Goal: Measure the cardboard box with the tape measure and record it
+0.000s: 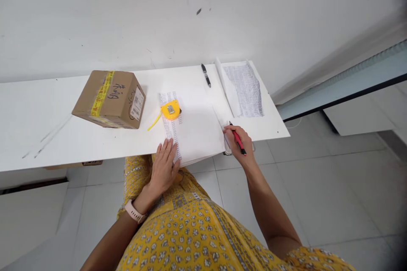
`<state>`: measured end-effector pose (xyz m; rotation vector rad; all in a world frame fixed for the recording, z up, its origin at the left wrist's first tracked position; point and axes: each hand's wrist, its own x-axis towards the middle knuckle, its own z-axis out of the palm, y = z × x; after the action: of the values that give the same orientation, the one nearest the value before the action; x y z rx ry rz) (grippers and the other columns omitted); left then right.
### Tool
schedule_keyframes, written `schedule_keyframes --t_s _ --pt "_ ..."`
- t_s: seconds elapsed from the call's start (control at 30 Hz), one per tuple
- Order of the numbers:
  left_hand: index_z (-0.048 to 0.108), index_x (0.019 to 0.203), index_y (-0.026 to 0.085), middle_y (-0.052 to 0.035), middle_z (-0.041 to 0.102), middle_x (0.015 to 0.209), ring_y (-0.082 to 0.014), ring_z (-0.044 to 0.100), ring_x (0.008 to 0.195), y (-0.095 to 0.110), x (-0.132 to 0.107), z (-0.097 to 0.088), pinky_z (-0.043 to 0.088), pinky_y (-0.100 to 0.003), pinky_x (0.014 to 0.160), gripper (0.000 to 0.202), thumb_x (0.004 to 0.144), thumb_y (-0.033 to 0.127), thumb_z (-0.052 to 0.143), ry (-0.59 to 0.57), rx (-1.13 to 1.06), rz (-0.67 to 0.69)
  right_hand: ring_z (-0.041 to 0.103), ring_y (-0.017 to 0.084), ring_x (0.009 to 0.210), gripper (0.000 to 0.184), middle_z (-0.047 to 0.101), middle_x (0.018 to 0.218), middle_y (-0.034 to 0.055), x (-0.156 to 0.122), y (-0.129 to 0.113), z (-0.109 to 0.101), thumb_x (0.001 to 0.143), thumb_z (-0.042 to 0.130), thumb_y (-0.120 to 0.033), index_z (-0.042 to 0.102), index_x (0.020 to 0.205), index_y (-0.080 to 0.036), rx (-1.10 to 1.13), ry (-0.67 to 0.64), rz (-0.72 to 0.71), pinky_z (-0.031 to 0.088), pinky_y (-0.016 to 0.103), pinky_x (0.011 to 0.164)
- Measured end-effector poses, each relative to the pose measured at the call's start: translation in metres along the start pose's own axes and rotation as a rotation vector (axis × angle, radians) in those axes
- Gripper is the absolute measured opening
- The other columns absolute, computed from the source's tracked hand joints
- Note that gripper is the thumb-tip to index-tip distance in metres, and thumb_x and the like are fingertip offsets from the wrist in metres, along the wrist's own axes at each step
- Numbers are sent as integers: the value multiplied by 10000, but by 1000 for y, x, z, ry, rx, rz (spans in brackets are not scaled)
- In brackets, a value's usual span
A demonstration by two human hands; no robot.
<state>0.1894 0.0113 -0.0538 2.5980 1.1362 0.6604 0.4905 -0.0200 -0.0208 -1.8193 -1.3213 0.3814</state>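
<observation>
Stacked white paper (pixel 200 129) lies on the white table, its front corner hanging past the edge and dense handwriting down its left side. My left hand (pixel 164 165) rests flat on the lower left of the sheets, fingers stretched out. A red and black pen (pixel 237 140) is gripped in my right hand (pixel 243 146) beside the paper's right edge; the fingertips are partly hidden. A yellow tape measure (pixel 171 110) sits on the written part, with a short length of its tape (pixel 154 122) pulled out to the left.
A taped cardboard box (pixel 106 97) stands on the left of the table (pixel 38 106). A black pen (pixel 206 76) lies near the wall. Sheets covered in writing (pixel 244 89) lie at the right end. Under my right hand is a partly hidden metal piece (pixel 227 153).
</observation>
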Motion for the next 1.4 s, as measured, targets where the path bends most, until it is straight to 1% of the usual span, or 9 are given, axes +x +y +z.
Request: schedule_keyframes --t_s 0.17,0.33,0.57,0.77,0.93,1.07,1.13,1.23,1.4 --pt "246 1588 204 -156 403 1593 -281 255 1528 2 0 0 268 -571 1232 622 1006 213 466 6 15 -9 588 257 837 315 676 872 69 -1 0 9 876 637 -537 618 956 -234 -124 0 -104 465 393 792" --pt "251 1584 192 -170 414 1584 -291 256 1528 2 1 -2 279 -574 1225 632 996 202 483 10 31 7 589 233 780 162 660 807 54 -5 -4 19 940 554 -389 595 949 -232 -174 -27 -205 444 376 799" --pt "378 1513 163 -165 500 1525 -297 286 1521 13 1 -3 277 -595 1217 554 968 143 473 9 50 56 482 166 576 139 513 617 -25 4 -5 13 901 517 -359 590 888 -242 -75 -62 6 400 297 619" --pt "544 1352 153 -138 624 1402 -271 504 1387 19 6 -7 327 -569 1196 425 941 104 446 20 74 64 389 135 520 63 449 574 -43 17 -7 -1 864 527 -262 578 838 -235 -62 -220 12 338 277 555" --pt "637 1177 175 -113 674 1323 -261 589 1262 21 16 -19 377 -520 1151 379 846 55 496 -42 125 25 519 203 652 155 605 722 32 19 -11 -11 863 491 -209 627 933 -236 -206 -264 -135 392 318 599" --pt "657 1140 181 -120 677 1301 -274 601 1209 30 28 -25 442 -484 1045 338 839 81 539 -129 184 -28 581 272 899 119 671 925 97 17 -39 -12 902 559 -323 618 938 -226 -199 -31 -170 455 402 782" --pt "664 1122 161 -141 692 1248 -287 631 1119 34 37 -25 478 -473 962 264 896 148 529 -176 232 -46 604 250 898 213 672 926 85 19 -62 -1 949 539 -421 606 1005 -227 5 30 -139 478 408 827" --pt "622 1233 95 -183 678 1254 -301 642 1075 36 52 -21 495 -465 918 344 920 164 497 -254 295 -65 643 196 865 374 677 931 52 32 -90 31 1012 399 -506 562 1216 -239 452 -202 -60 515 379 836" --pt "492 1396 10 -242 488 1510 -344 452 1408 31 57 -14 371 -502 1134 519 885 100 473 -323 331 2 595 165 740 330 634 761 9 67 -87 91 860 641 -521 662 936 -201 660 -348 194 507 330 747"
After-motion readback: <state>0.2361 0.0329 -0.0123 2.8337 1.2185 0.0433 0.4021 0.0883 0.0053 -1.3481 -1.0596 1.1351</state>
